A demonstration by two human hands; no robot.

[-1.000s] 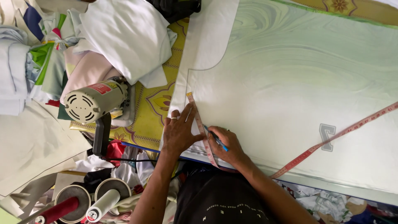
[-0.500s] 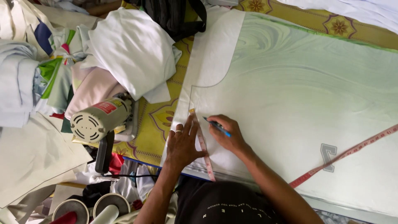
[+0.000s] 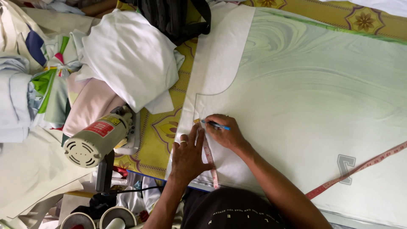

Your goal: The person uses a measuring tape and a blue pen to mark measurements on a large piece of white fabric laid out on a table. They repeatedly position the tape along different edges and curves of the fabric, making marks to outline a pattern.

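Observation:
A pale green swirled fabric lies spread flat, with a white pattern piece over its left part. My left hand presses flat on a strip of measuring tape near the fabric's left edge. My right hand grips a blue pen, whose tip touches the fabric at the tape's upper end. The two hands touch side by side.
An electric cloth cutter stands to the left on a yellow patterned cloth. Folded white garments and bundled fabric are piled at upper left. A red measuring tape runs across the lower right. A black bag sits at the top.
The view has shifted downward over the fabric. My right hand moved the pen slightly up along the tape; my left hand stays pressed on the tape.

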